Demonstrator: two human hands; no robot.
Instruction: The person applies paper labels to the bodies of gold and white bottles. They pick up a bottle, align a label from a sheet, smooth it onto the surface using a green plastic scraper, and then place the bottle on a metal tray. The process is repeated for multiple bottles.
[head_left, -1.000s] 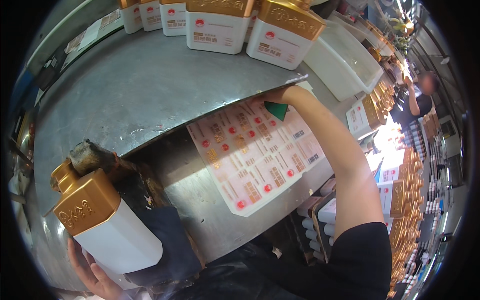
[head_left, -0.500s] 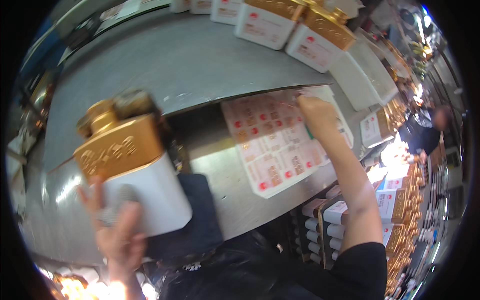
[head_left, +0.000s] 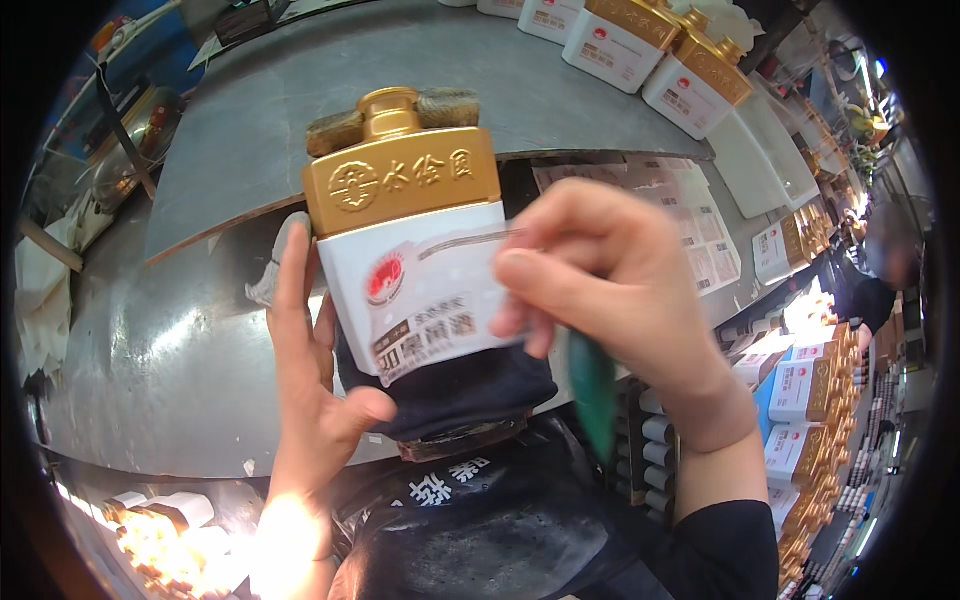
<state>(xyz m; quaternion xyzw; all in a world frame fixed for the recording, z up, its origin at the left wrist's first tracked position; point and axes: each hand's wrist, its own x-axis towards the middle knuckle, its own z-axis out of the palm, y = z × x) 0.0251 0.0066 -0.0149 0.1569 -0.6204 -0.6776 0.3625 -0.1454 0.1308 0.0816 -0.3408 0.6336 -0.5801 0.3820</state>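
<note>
Head view: A flat-sided bottle [head_left: 400,190], with embossed metallic-gold shoulders over a smooth white body, lies face up on a dark cloth [head_left: 470,385] before the person. The right hand [head_left: 610,290] pinches the right edge of a thin translucent label [head_left: 430,305] over the white face; a pointed green piece [head_left: 592,390] hangs below this hand. The left hand [head_left: 310,370] is spread, fingers extended along the bottle's left side; contact is unclear. The bottle's opaque walls conceal its contents. A rectangular white tub [head_left: 740,165] stands upper right.
</note>
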